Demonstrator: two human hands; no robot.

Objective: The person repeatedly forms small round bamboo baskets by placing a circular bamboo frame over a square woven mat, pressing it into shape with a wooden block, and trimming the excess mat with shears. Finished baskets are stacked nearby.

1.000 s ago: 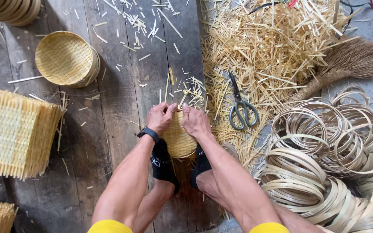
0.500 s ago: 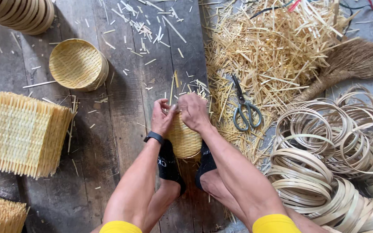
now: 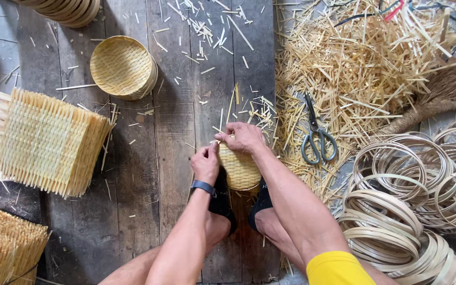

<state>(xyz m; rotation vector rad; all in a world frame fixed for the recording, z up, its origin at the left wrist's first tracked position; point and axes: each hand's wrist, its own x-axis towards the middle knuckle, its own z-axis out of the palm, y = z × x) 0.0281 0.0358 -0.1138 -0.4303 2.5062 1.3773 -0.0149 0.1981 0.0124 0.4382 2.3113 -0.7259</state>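
1. While both hands are working at the rim of the small woven basket [image 3: 240, 168], which is sitting between the feet on the plank floor [image 3: 175, 174], the left hand [image 3: 205, 163] is pinching its near-left edge and the right hand [image 3: 245, 137] is curling its fingers over the far edge.
2. Risk: loose strip ends are sticking up at the rim; a slipping pinch is likely letting the weave spring open, or a brittle strip is snapping.
3. Risk: splinters are a hazard to bare fingers.
4. Floor: dark worn boards are carrying scattered offcuts.
5. Surroundings: scissors [image 3: 317, 138] are lying just right on a straw pile [image 3: 365, 68]; bamboo hoops [image 3: 418, 200] are stacking near right; a finished round basket [image 3: 123, 66] and woven mats [image 3: 46, 140] are sitting left.
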